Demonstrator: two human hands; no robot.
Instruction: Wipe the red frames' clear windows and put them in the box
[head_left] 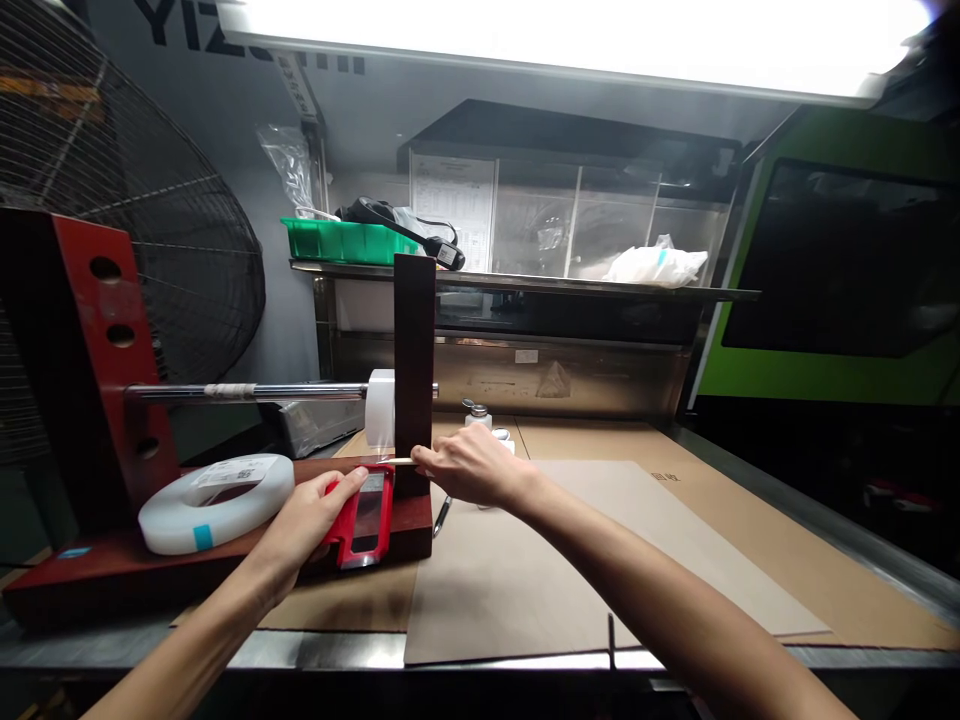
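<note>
While both hands (313, 512) (469, 465) grip a red frame (346, 527) and pale stick (397, 461), cardboard (720, 500) lines the lamplit bench (337, 650).

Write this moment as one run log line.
left hand: grips red rectangular frame | right hand: holds thin pale stick at frame's upper end | nearby: white round plastic roll on red stand

A pale stick (399, 461) adjoins a tilted red frame (386, 512).

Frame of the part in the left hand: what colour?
The frame is red; the head view shows it.
</note>
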